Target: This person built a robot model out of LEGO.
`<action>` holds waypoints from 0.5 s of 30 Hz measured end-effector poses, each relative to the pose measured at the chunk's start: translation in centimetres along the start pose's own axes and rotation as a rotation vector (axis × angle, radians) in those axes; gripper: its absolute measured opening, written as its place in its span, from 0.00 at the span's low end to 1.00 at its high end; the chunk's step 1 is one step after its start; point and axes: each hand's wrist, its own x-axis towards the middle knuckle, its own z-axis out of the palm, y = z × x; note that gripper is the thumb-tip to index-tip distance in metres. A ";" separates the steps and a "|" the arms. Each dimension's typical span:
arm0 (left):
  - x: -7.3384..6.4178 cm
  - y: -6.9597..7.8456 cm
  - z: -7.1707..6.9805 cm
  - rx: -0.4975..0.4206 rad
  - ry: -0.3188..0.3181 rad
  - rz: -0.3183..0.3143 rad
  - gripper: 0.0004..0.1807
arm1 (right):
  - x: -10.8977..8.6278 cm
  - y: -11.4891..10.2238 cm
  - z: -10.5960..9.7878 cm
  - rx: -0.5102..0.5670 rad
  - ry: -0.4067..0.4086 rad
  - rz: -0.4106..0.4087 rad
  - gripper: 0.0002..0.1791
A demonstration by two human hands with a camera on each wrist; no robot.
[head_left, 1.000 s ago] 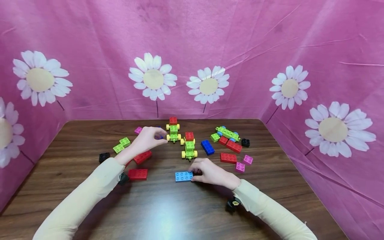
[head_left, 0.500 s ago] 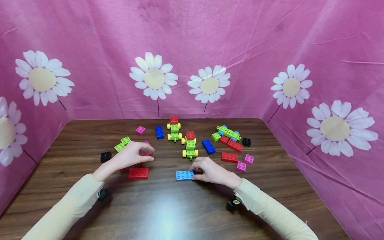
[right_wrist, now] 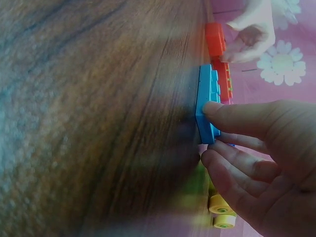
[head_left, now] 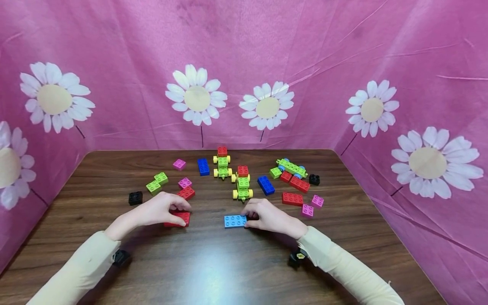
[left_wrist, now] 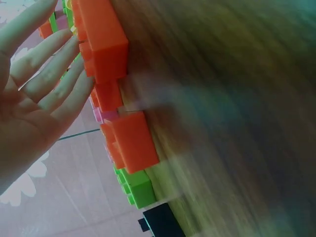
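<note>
My left hand [head_left: 154,208] hovers over a red eight-stud brick [head_left: 184,215] at the left of the table, thumb and fingers spread apart. In the left wrist view its fingers lie loosely extended beside the studs of that red brick [left_wrist: 109,42]. At the centre front, a light blue eight-stud brick [head_left: 233,221] lies flat on the table. My right hand [head_left: 271,218] pinches its right end, and the right wrist view shows the thumb on the side of the blue brick [right_wrist: 203,94].
Two green cars with yellow wheels [head_left: 243,188] stand mid-table. Several red, pink, green and black bricks lie left and right, with blue bricks [head_left: 265,185] between. A green base with blue wheels [head_left: 291,168] sits at back right. A flowered pink cloth [head_left: 244,51] hangs behind.
My left hand has moved back and left from beside the blue brick near the cars to the front red brick. My right hand stays at the light blue brick.
</note>
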 end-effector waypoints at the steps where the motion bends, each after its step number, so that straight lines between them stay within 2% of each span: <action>1: -0.1 0.0 0.0 0.005 -0.013 -0.002 0.20 | 0.0 0.0 0.0 -0.001 -0.001 0.001 0.13; 4: -0.3 0.1 0.0 0.032 -0.048 -0.013 0.24 | 0.0 0.1 0.0 -0.002 -0.002 0.002 0.13; 8: -0.4 0.2 -0.1 0.067 -0.074 -0.025 0.24 | 0.0 0.1 0.0 0.002 -0.006 0.008 0.13; 15: -0.2 0.4 -0.1 0.110 -0.051 0.004 0.18 | 0.1 -0.1 -0.1 0.003 -0.009 0.005 0.13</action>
